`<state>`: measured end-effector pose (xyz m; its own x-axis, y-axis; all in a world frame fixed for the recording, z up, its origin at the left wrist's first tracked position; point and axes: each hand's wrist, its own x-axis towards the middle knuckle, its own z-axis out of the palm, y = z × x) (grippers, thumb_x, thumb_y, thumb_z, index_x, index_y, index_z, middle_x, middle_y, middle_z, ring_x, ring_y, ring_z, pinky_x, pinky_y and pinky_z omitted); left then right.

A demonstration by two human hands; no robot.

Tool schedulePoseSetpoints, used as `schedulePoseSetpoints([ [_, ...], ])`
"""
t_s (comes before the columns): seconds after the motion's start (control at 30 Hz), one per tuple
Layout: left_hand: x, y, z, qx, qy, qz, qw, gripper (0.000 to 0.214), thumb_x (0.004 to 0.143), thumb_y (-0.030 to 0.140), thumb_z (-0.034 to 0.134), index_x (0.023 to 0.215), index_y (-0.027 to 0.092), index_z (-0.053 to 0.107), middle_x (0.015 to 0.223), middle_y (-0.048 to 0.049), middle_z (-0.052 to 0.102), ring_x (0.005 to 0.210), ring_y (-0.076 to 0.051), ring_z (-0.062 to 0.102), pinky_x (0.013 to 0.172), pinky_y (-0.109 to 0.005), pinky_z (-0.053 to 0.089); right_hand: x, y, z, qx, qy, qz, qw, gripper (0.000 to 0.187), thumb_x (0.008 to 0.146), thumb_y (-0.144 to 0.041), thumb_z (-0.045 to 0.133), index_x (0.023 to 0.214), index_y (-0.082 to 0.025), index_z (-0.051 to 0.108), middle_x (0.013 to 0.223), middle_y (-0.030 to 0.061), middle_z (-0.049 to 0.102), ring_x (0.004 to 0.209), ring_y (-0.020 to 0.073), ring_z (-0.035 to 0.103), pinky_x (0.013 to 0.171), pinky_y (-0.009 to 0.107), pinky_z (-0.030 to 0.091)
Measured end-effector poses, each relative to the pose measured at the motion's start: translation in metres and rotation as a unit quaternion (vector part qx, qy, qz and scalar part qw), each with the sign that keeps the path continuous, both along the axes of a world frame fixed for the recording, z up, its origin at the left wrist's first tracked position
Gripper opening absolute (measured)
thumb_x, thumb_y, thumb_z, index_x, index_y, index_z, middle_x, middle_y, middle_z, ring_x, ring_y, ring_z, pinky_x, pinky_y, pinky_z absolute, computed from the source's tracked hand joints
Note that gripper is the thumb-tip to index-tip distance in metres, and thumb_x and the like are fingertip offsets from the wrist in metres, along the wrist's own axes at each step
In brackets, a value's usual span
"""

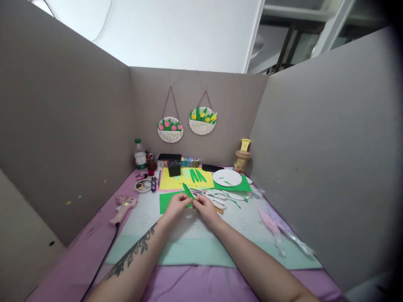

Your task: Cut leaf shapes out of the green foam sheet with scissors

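Note:
A narrow green paper leaf [188, 191] is pinched between my two hands above the middle of the mat. My left hand [179, 204] has its fingers closed on the leaf from the left, and my right hand [204, 206] closes on it from the right. Just under my left hand lies a sheet of green paper [166, 202]. White-handled scissors [217, 194] rest behind my right hand, with a yellow pencil [218, 210] beside them. Several cut green leaves [197, 175] lie on a yellow sheet [168, 183] farther back.
White paper plates [227, 177] stand at the back right among green scraps. A pink glue gun [124, 209] with a cord lies left, near a bottle [140, 157]. Plastic packets [273, 228] lie right. Two decorated plates [203, 121] hang on the back panel; grey panels enclose the sides.

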<state>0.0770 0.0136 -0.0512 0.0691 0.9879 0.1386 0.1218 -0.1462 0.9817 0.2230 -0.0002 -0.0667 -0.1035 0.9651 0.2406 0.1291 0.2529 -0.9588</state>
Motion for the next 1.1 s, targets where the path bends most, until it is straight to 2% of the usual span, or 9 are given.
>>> schedulePoseSetpoints([
  [0.1, 0.004, -0.002, -0.001, 0.013, 0.015, 0.008, 1.000, 0.028, 0.061, 0.032, 0.068, 0.052, 0.017, 0.046, 0.051, 0.0042, 0.040, 0.052, -0.010, 0.037, 0.051, -0.024, 0.025, -0.001, -0.002, 0.003, -0.006, 0.007, -0.006, 1.000, 0.014, 0.069, -0.029, 0.054, 0.060, -0.019, 0.049, 0.056, -0.0040, 0.047, 0.056, 0.0120, 0.042, 0.056, 0.024, 0.033],
  [0.2, 0.002, -0.002, -0.001, -0.004, 0.011, 0.031, 0.999, 0.030, 0.061, 0.032, 0.068, 0.051, 0.018, 0.044, 0.050, 0.0050, 0.038, 0.050, -0.009, 0.034, 0.049, -0.023, 0.023, -0.002, -0.001, 0.004, -0.013, 0.014, 0.008, 1.000, 0.010, 0.067, -0.024, 0.052, 0.058, -0.019, 0.051, 0.055, -0.0042, 0.048, 0.056, 0.0119, 0.042, 0.057, 0.024, 0.033],
  [0.4, -0.010, 0.009, 0.003, -0.097, -0.108, 0.076, 0.986, 0.035, 0.060, 0.037, 0.070, 0.055, 0.019, 0.040, 0.047, 0.0087, 0.031, 0.041, -0.005, 0.024, 0.042, -0.023, 0.014, 0.001, 0.005, 0.001, -0.017, 0.018, 0.009, 1.000, 0.008, 0.065, -0.022, 0.052, 0.058, -0.019, 0.054, 0.055, -0.0034, 0.054, 0.056, 0.0125, 0.046, 0.059, 0.025, 0.034],
  [0.6, -0.026, 0.023, 0.003, -0.086, -0.170, 0.121, 0.974, 0.038, 0.057, 0.041, 0.072, 0.054, 0.019, 0.041, 0.048, 0.0079, 0.036, 0.040, -0.004, 0.025, 0.040, -0.021, 0.013, 0.010, 0.005, 0.000, -0.020, 0.032, 0.002, 0.999, 0.009, 0.067, -0.024, 0.052, 0.059, -0.018, 0.054, 0.058, -0.0018, 0.056, 0.057, 0.0132, 0.047, 0.059, 0.025, 0.035],
  [0.7, -0.026, 0.024, -0.002, -0.059, -0.125, 0.132, 0.981, 0.038, 0.059, 0.042, 0.071, 0.053, 0.018, 0.041, 0.047, 0.0077, 0.035, 0.041, -0.005, 0.027, 0.041, -0.021, 0.015, 0.010, 0.006, -0.001, -0.003, 0.051, -0.027, 0.998, 0.010, 0.070, -0.027, 0.055, 0.065, -0.019, 0.054, 0.060, -0.0023, 0.055, 0.058, 0.0132, 0.047, 0.060, 0.026, 0.036],
  [0.77, -0.020, 0.021, -0.006, -0.045, -0.075, 0.114, 0.990, 0.037, 0.061, 0.041, 0.070, 0.052, 0.018, 0.043, 0.046, 0.0075, 0.034, 0.042, -0.005, 0.027, 0.042, -0.021, 0.017, 0.007, 0.006, -0.001, 0.013, 0.054, -0.028, 0.998, 0.012, 0.070, -0.031, 0.058, 0.071, -0.019, 0.054, 0.063, -0.0031, 0.053, 0.060, 0.0131, 0.046, 0.060, 0.025, 0.037],
  [0.9, -0.008, 0.012, -0.008, -0.036, -0.055, 0.071, 0.995, 0.037, 0.061, 0.039, 0.071, 0.051, 0.017, 0.043, 0.047, 0.0067, 0.035, 0.045, -0.006, 0.030, 0.043, -0.021, 0.020, 0.002, 0.005, -0.001, 0.013, 0.012, -0.003, 1.000, 0.015, 0.068, -0.030, 0.059, 0.063, -0.019, 0.049, 0.060, -0.0040, 0.046, 0.058, 0.0118, 0.041, 0.056, 0.024, 0.034],
  [1.0, -0.012, 0.012, -0.002, -0.056, -0.112, 0.083, 0.989, 0.037, 0.059, 0.040, 0.072, 0.053, 0.017, 0.044, 0.049, 0.0071, 0.036, 0.044, -0.005, 0.030, 0.042, -0.021, 0.017, 0.002, 0.004, -0.001, -0.002, -0.001, 0.006, 1.000, 0.015, 0.066, -0.028, 0.057, 0.059, -0.019, 0.047, 0.057, -0.0042, 0.044, 0.056, 0.0110, 0.038, 0.054, 0.023, 0.031],
  [1.1, -0.028, 0.020, 0.007, -0.096, -0.206, 0.111, 0.968, 0.038, 0.052, 0.042, 0.076, 0.056, 0.016, 0.048, 0.049, 0.0074, 0.040, 0.042, -0.004, 0.029, 0.040, -0.020, 0.014, 0.002, 0.004, -0.003, -0.025, 0.000, 0.014, 1.000, 0.013, 0.065, -0.028, 0.057, 0.060, -0.019, 0.048, 0.055, -0.0044, 0.044, 0.054, 0.0106, 0.036, 0.052, 0.023, 0.029],
])
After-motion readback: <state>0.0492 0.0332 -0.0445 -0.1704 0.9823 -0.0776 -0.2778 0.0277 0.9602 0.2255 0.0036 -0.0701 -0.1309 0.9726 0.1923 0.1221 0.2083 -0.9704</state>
